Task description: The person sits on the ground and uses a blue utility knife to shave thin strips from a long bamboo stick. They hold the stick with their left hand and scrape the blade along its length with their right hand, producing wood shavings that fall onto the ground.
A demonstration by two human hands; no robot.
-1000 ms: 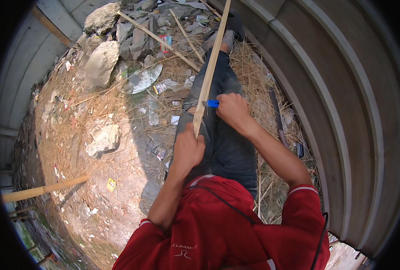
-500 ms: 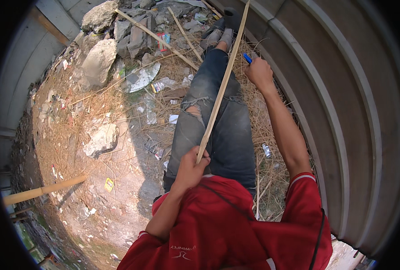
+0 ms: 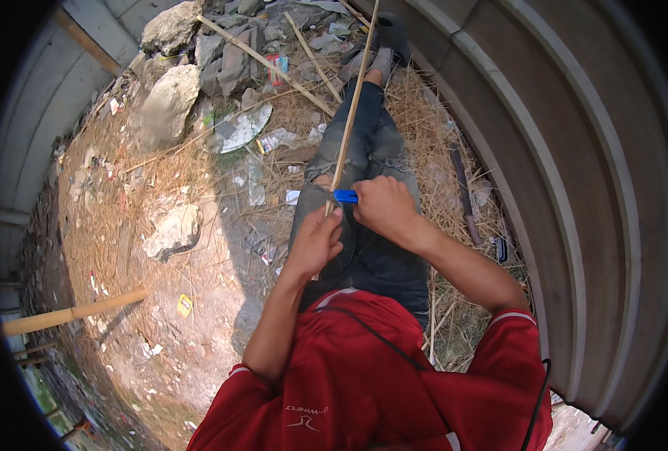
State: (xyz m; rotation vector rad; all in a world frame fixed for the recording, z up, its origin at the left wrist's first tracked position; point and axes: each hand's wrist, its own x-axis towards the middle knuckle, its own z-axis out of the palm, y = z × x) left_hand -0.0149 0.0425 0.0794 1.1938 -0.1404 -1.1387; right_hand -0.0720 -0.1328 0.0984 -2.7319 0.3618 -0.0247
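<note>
A long, thin bamboo strip [image 3: 350, 124] slants up over my outstretched legs [image 3: 364, 150], its far end beyond my feet. My left hand [image 3: 317, 239] is closed around the strip near its lower end, above my thigh. Just ahead of those fingers, a small blue tool [image 3: 345, 196] rests against the strip. My right hand [image 3: 388, 210] is closed on this tool, knuckles up; its working edge is too small to make out.
Corrugated metal sheeting [image 3: 552, 150] rises close on my right. A long dark bar with a brown end [image 3: 465, 192] lies in the straw beside it. Rocks [image 3: 172, 101], litter and loose strips [image 3: 266, 64] lie ahead and left. A bamboo pole [image 3: 78, 312] juts in from the left.
My right hand has come back from far along the strip to just ahead of my left hand, with the blue tool now against the strip. The strip's far end has swung left.
</note>
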